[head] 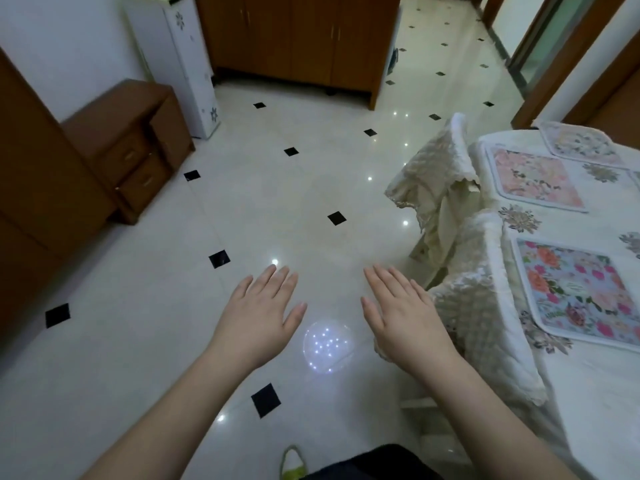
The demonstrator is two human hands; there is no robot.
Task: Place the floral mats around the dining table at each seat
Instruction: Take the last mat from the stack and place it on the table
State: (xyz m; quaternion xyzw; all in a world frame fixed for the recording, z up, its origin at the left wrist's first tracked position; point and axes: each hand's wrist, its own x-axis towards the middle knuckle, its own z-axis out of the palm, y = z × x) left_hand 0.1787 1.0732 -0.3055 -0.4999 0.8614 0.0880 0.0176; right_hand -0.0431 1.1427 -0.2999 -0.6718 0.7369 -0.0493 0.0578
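Left hand [258, 313] and right hand [403, 311] held palm-down over the tiled floor [277, 202], left of the desk [595, 393]; fingers straight, holding nothing. Three floral mats lie on the desk: nearest mat [578, 292], middle mat [535, 178], far mat [581, 142]. Two covered chairs [440, 181] stand against the desk's left edge.

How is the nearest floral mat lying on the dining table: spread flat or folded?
Spread flat. The nearest floral mat shows its whole pattern and border on the dining table.
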